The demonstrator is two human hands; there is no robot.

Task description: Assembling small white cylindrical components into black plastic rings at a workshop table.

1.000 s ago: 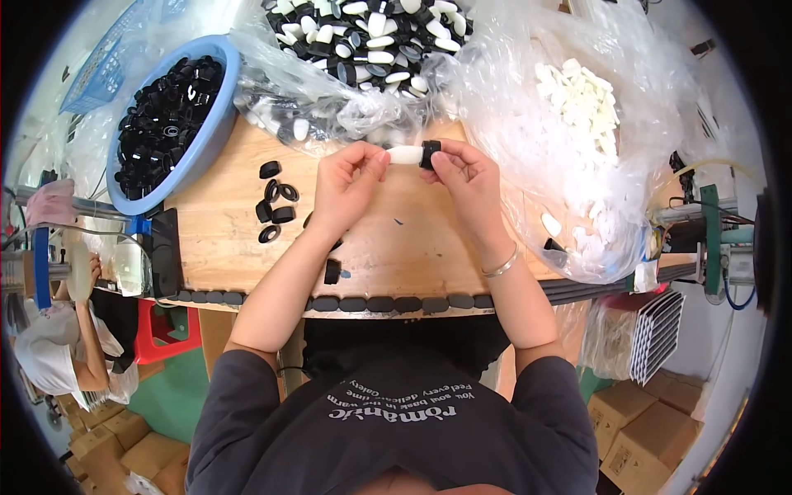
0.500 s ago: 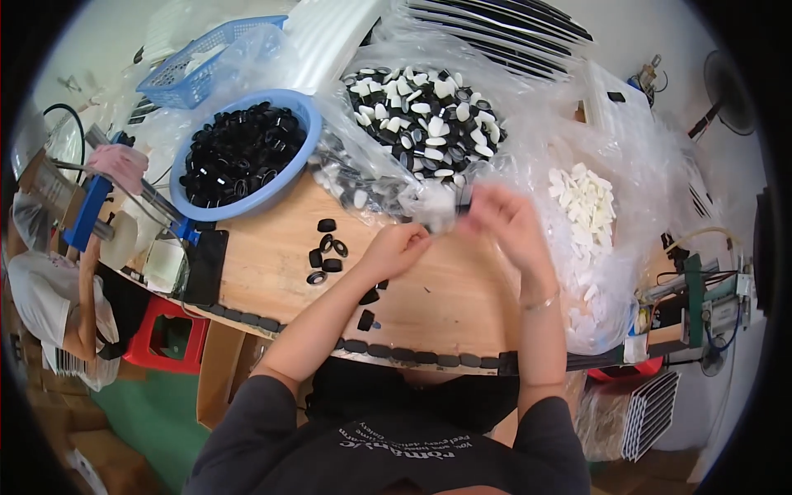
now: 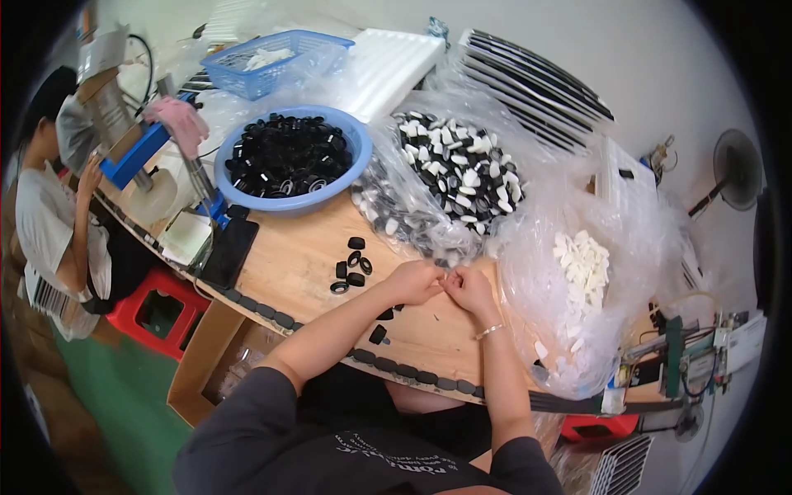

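My left hand (image 3: 414, 282) and my right hand (image 3: 471, 294) meet over the wooden table, fingertips pinched and touching. Whatever is between them is too small or hidden to make out. Just beyond my fingers lies a clear plastic bag (image 3: 450, 238) with its open mouth full of black and white oval pieces (image 3: 466, 173). Left of my left forearm are several small black ring-shaped parts (image 3: 355, 257), lying loose. A few more black parts (image 3: 379, 334) sit by that forearm, partly hidden by it.
A blue bowl (image 3: 365, 169) heaped with black parts stands at the back left, a blue basket (image 3: 239, 81) behind it. A plastic bag (image 3: 528, 322) of white pieces (image 3: 583, 264) is at right. At far left another person (image 3: 54, 223) sits near a blue-and-metal press (image 3: 136, 153).
My right hand has come down from beside the bag, where it was blurred, to my left hand's fingertips. The whole view has shifted and tilted.
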